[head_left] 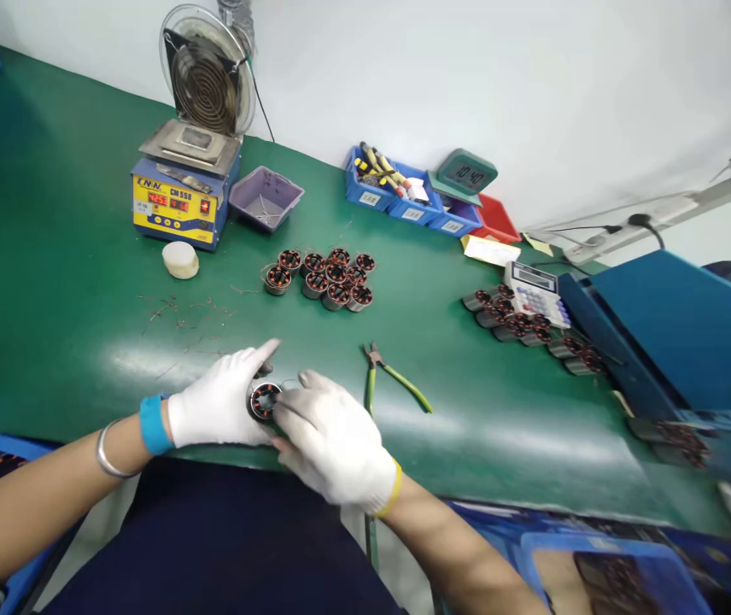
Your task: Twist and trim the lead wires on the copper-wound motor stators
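A motor stator point(264, 401), a round metal ring with copper windings inside, is held near the table's front edge. My left hand point(225, 401), in a white glove, wraps round its left side with the thumb raised. My right hand point(333, 431), gloved too, has its fingers bent at the stator's right rim; whether they pinch a wire there I cannot make out. Green-handled cutting pliers point(375, 363) lie with handles spread, right of my right hand. Farther back, several more stators point(336, 273) stand in a cluster. Copper wire scraps point(192, 316) are scattered left of them.
A blue-yellow solder pot point(177, 205) with a fan point(205, 85) stands at the back left, beside a purple tray point(266, 201) and a round whitish block point(180, 260). Blue tool bins point(371, 192) and a clock point(466, 171) line the wall. Stators point(512, 320) and a calculator point(535, 295) sit right.
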`<act>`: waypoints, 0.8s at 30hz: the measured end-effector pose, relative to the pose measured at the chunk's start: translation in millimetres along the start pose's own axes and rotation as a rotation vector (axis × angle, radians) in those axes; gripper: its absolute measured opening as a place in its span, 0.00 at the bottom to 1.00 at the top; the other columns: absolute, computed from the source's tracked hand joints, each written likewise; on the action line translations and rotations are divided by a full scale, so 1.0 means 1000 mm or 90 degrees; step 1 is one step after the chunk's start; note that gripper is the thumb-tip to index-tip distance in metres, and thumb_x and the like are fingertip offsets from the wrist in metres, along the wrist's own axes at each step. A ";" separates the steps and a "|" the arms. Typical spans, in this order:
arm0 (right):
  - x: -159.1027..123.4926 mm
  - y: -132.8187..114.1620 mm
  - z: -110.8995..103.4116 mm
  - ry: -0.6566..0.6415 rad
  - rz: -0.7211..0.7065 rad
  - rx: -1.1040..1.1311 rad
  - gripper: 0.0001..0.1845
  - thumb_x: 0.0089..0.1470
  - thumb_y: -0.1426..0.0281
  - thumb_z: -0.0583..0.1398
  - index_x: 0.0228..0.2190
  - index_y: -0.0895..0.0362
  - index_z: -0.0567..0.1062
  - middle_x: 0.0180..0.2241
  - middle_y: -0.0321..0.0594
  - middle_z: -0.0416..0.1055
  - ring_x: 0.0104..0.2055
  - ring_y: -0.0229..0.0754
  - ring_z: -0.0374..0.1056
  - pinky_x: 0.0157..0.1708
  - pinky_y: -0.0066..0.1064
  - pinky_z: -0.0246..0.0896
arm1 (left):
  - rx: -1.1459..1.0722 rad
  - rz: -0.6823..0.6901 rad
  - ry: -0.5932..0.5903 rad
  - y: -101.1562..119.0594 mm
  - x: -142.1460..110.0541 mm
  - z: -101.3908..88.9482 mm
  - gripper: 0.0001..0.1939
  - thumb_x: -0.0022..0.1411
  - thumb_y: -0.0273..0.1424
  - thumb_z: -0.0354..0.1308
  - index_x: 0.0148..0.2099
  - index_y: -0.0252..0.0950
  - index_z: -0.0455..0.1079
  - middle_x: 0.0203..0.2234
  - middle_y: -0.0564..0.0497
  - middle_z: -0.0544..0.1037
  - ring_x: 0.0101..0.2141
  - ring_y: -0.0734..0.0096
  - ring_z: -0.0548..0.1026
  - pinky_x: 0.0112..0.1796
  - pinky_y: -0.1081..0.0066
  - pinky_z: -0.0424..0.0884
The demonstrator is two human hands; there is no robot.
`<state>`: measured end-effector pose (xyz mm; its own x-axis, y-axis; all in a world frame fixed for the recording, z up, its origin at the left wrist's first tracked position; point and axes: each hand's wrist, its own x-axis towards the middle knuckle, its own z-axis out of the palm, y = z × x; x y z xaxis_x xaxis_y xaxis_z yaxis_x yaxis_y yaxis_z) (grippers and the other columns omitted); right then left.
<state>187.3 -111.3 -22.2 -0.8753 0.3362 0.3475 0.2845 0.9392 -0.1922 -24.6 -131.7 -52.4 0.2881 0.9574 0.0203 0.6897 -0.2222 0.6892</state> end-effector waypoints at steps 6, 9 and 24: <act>0.014 0.007 0.012 -0.218 0.193 -0.068 0.23 0.55 0.53 0.58 0.38 0.61 0.74 0.33 0.50 0.74 0.36 0.52 0.71 0.36 0.42 0.66 | -0.096 0.020 0.009 -0.003 0.002 0.007 0.53 0.47 0.35 0.65 0.69 0.31 0.39 0.38 0.47 0.78 0.38 0.59 0.76 0.41 0.62 0.71; 0.021 0.012 0.007 -0.203 0.144 -0.030 0.33 0.51 0.50 0.60 0.48 0.63 0.71 0.45 0.56 0.73 0.42 0.54 0.71 0.41 0.42 0.65 | -0.082 0.025 -0.013 -0.002 0.003 0.005 0.53 0.49 0.34 0.63 0.69 0.31 0.37 0.37 0.48 0.78 0.38 0.60 0.77 0.39 0.64 0.71; -0.026 0.008 0.024 -0.017 0.377 0.197 0.25 0.56 0.63 0.58 0.54 0.56 0.66 0.51 0.49 0.69 0.34 0.38 0.72 0.34 0.30 0.68 | 0.017 0.041 -0.018 0.003 0.006 0.000 0.45 0.47 0.34 0.61 0.65 0.30 0.49 0.36 0.47 0.79 0.35 0.60 0.77 0.37 0.65 0.71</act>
<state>203.0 -114.5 -55.0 -0.6159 0.7838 0.0797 0.5988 0.5315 -0.5991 -20.8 -126.4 -50.4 0.3511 0.9354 0.0429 0.6864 -0.2882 0.6676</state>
